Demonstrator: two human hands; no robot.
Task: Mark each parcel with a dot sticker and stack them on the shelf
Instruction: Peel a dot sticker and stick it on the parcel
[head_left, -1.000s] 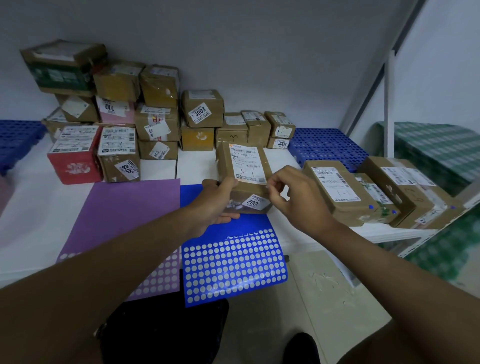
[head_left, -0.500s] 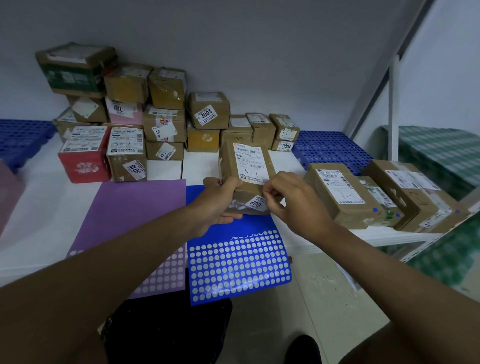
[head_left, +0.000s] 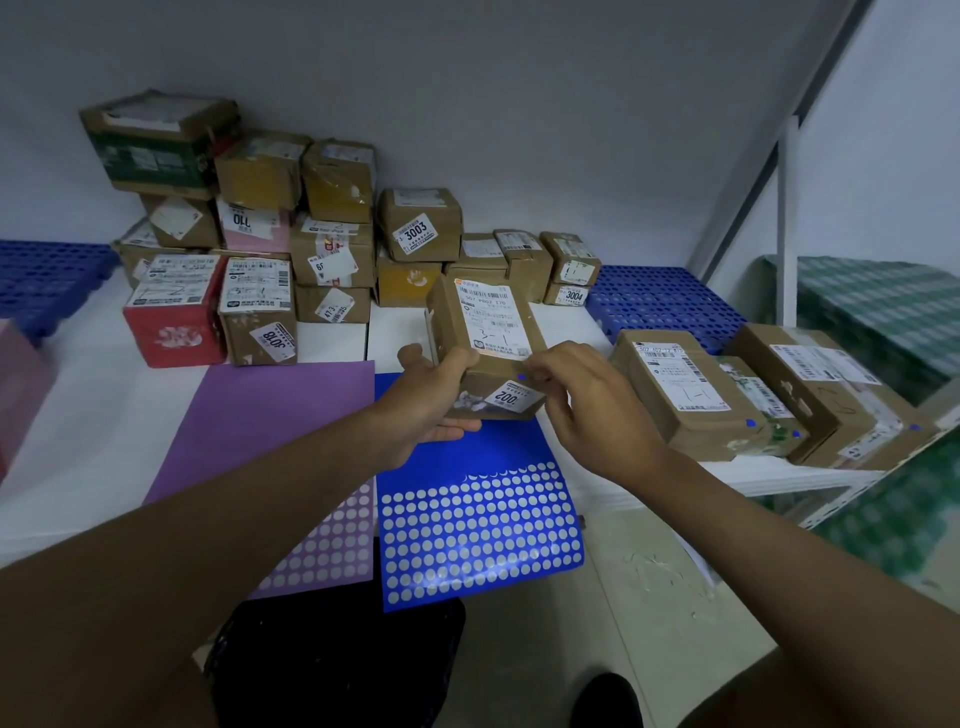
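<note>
Cardboard parcel (head_left: 485, 348) labelled "002", handwritten "3-1".

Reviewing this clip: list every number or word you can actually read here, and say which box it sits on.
"3003": white tag on the brown cardboard box mid-stack.
"3004": tag on the small low brown box.
"3-1", handwritten: shipping label of the held brown parcel.
"002", upside down: its front tag.
Remaining labels are too blurred.

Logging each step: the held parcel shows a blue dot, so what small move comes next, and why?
Probably carry the parcel right to the dotted parcels: its blue dot seems stuck, the left hand grips it, and the right hand is at its edge.
</note>
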